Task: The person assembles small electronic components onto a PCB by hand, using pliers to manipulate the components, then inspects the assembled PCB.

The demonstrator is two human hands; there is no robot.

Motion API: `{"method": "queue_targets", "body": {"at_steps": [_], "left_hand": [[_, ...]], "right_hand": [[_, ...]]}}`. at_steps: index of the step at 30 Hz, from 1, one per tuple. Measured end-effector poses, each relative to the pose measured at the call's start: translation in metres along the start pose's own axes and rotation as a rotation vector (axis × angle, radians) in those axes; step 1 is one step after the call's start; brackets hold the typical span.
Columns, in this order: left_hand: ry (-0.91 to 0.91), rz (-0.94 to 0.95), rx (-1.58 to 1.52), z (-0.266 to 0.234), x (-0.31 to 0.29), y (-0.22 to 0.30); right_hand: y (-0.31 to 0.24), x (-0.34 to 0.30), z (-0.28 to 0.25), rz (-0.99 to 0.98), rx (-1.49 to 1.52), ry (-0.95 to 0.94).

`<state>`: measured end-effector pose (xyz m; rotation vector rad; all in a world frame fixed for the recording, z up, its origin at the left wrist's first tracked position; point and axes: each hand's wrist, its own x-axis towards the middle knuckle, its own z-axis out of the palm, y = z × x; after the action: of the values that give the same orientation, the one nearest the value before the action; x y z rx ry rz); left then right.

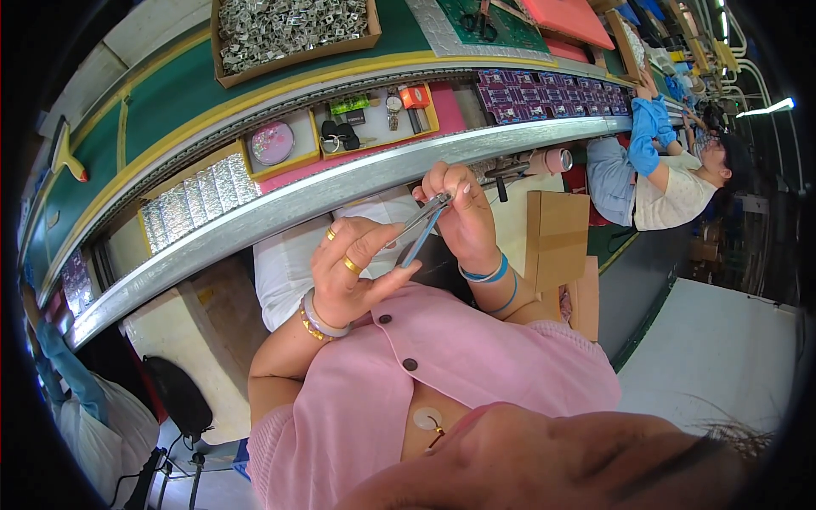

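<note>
My left hand (pixel 353 263), with gold rings, is closed around the spread arms of a slim two-armed hand tool (pixel 418 236). One arm of the tool looks silver, the other light blue; its exact kind is unclear. At the tool's far end, where the arms meet, the fingers of my right hand (pixel 461 208) pinch close together. Anything small between those fingertips is hidden. Both hands are raised in front of my pink top, just on the near side of the metal rail (pixel 340 183).
Beyond the rail lie yellow-edged trays (pixel 374 127) with a watch and small items, and purple circuit boards (pixel 544 95). A cardboard box of small metal parts (pixel 297 34) stands on the green conveyor (pixel 170 93). Co-workers sit at right (pixel 663 170) and left (pixel 93 408).
</note>
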<state>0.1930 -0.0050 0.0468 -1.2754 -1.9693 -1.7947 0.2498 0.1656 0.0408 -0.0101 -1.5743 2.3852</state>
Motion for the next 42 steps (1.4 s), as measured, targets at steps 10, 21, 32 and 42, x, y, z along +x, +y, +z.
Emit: {"method": "queue_targets", "body": {"at_steps": [10,21,32,42], "left_hand": [[0.041,0.056,0.01,-0.005,-0.002,-0.005],[0.002,0.041,0.037,-0.006,0.001,-0.003],[-0.031,0.05,0.05,-0.009,0.002,-0.002],[-0.027,0.054,0.052,-0.007,0.002,-0.003]], "right_hand": [[-0.001,-0.002,-0.004,0.03,-0.018,0.019],[-0.002,0.001,-0.005,-0.024,-0.213,0.029],[-0.01,0.0,0.0,-0.076,-0.467,0.101],[-0.008,-0.002,-0.001,-0.129,-0.514,0.122]]}}
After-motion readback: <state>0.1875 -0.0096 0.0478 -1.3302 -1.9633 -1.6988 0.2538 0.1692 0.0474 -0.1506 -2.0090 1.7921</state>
